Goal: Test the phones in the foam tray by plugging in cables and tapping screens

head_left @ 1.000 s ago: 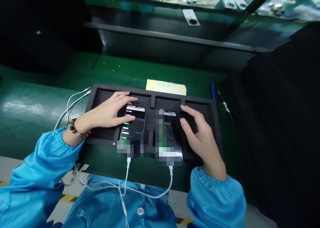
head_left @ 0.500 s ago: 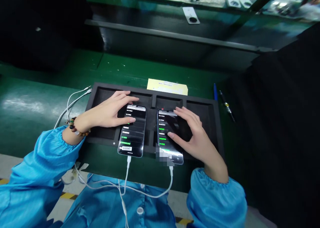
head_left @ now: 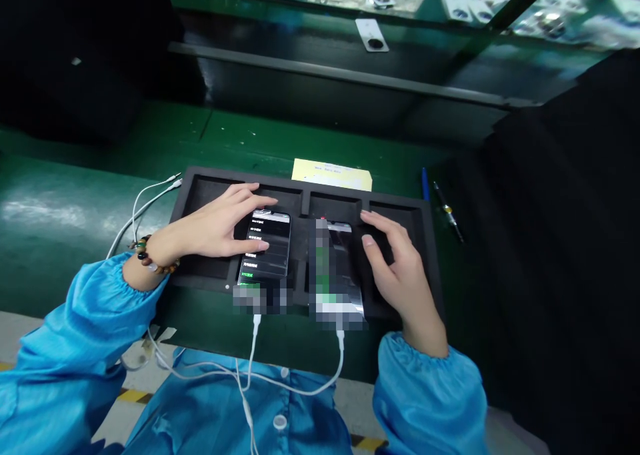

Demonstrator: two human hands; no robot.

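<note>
Two smartphones lie face up on a black compartment tray (head_left: 200, 280), each with a white cable plugged into its near end. The left phone (head_left: 270, 262) shows a dark list with white and green lines; its lower end is pixelated. My left hand (head_left: 225, 223) reaches over it with fingers spread, thumb at its screen and fingertips by its top edge. The right phone (head_left: 345, 262) is partly pixelated too. My right hand (head_left: 397, 262) hovers just to the right of that phone, thumb and fingers apart, holding nothing.
Behind the tray lies a yellow paper slip (head_left: 331, 174). A blue pen (head_left: 425, 184) and a dark pen (head_left: 449, 212) are at the right. Loose white cable ends (head_left: 167, 187) rest at the left. White cables (head_left: 300, 387) hang over the near table edge. Dark cloth flanks both sides.
My right thumb has lifted off the right phone's screen, and that hand has shifted right, off the phone. My left hand stays over the left phone, its thumb slightly lower.
</note>
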